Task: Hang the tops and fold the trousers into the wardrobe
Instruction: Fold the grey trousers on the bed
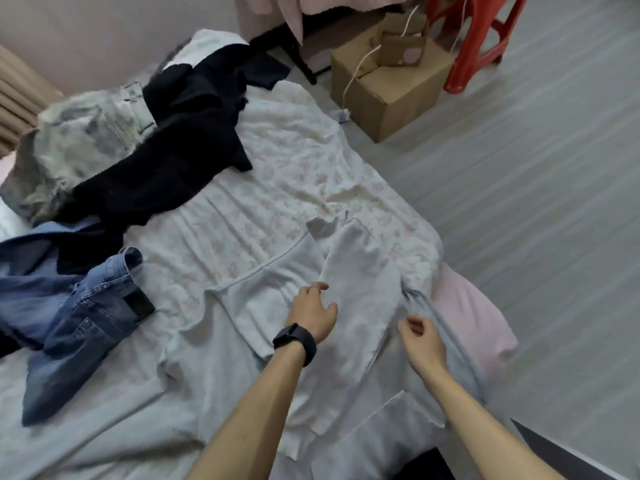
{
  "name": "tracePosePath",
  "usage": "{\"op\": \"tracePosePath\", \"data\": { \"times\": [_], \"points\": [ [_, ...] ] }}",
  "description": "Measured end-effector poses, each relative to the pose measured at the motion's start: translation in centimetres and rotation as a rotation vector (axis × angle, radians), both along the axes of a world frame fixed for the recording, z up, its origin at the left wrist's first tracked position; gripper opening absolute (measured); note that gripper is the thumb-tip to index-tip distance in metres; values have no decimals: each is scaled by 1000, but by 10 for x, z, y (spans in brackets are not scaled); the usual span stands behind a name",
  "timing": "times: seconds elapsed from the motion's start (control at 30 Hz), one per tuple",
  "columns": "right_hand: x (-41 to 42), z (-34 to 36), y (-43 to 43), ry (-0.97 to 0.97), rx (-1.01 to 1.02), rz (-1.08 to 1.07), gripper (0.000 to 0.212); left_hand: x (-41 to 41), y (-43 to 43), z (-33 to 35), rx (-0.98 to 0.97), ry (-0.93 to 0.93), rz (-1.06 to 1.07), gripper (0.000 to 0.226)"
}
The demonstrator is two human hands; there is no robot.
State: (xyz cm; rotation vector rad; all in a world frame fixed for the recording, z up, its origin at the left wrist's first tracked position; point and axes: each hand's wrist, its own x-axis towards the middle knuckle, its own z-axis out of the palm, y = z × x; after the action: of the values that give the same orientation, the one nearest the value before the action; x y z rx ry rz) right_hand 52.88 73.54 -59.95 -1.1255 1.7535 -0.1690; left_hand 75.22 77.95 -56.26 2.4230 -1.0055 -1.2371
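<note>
resting on the pale grey trousers [360, 268] at six o'clock on the bed [277, 174], the left hand [311, 313] has relaxed fingers. the right hand [424, 336], at its three o'clock, curls loosely; whether it grips cannot be told.

On the bed [277, 161], a black garment [180, 143] is hiding part of pale jeans [69, 147]. At the bed's left, blue jeans [79, 323] are running out of frame, grey trousers [356, 282] at its near end. Beyond the bed, a red stool [483, 29] is being cropped at the top.
</note>
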Motion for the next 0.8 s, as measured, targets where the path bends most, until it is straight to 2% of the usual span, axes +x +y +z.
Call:
{"op": "tracePosePath", "data": {
  "times": [0.1,0.2,0.3,0.33,0.4,0.53,0.63,0.7,0.8],
  "points": [
    [9,-19,-51,-61,41,-204,29,14,-66,-12,-35,-67,-3,54],
    [21,-34,-82,-188,295,-356,47,24,-115,-30,-47,-103,2,62],
    [29,-46,-97,-292,501,-466,55,31,-149,-46,-47,-93,38,62],
    [29,-51,-102,-312,546,-489,53,31,-160,-53,-27,-81,45,61],
    [30,-57,-108,-335,594,-525,37,32,-174,-59,24,-59,64,52],
    [29,-63,-113,-380,544,-716,24,40,-187,-68,12,-105,96,35],
    [22,-69,-117,-461,487,-884,25,46,-191,-74,-32,-83,165,28],
    [21,-69,-112,-502,459,-889,24,45,-195,-76,-25,-60,169,27],
    [22,-67,-103,-481,377,-713,25,41,-206,-77,5,-2,153,32]
  ]
}}
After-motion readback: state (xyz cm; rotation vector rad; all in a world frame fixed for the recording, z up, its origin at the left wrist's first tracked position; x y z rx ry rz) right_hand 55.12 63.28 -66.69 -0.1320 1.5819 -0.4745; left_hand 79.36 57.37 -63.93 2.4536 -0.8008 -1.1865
